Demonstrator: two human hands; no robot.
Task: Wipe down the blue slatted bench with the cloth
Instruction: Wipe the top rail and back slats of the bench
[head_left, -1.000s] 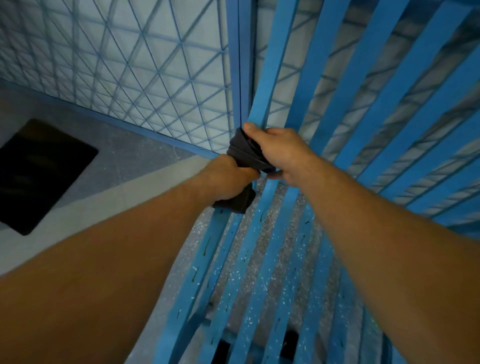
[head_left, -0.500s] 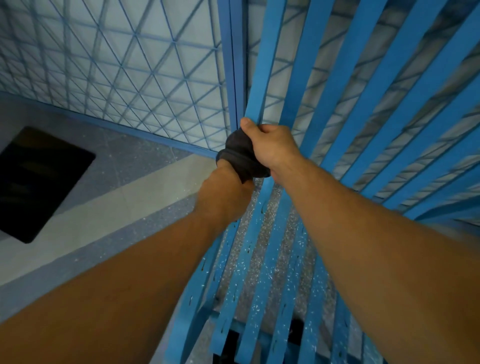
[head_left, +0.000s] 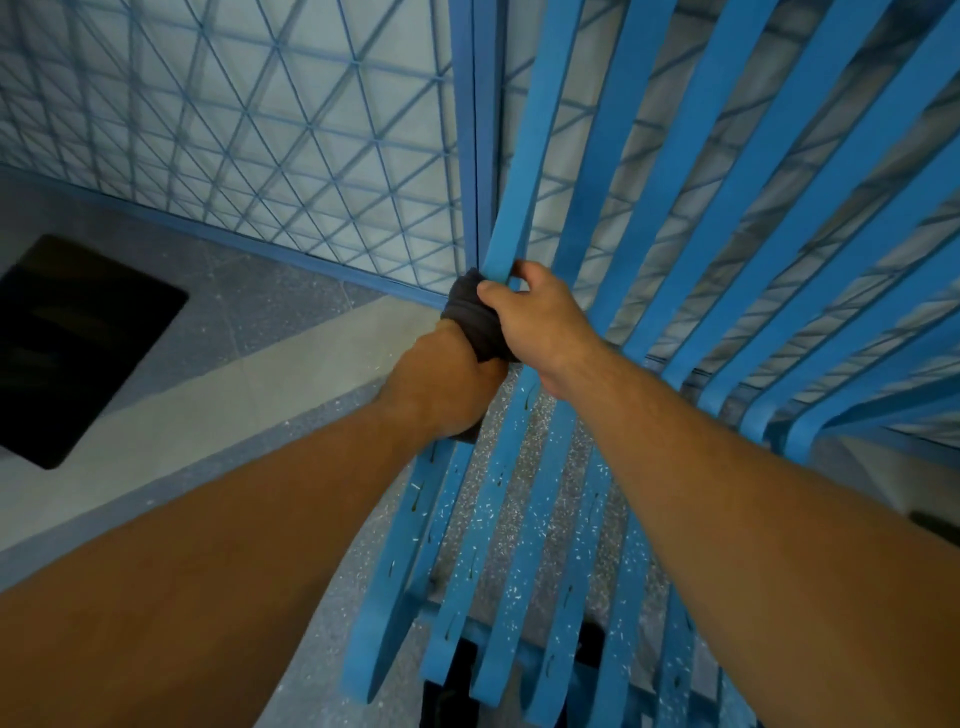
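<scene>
L hand: fist curled round dark grey cloth, lower end.
R hand: grips cloth top against blue slatted table slat.

Two bare hands: one left hand, one right hand. Two bare forearms, one per hand. One dark cloth. One blue slatted counter, with at least seven back slats in sight, too crowded at the right edge for an exact count. One wire mesh fence. One dark rectangular panel set in the floor.
</scene>
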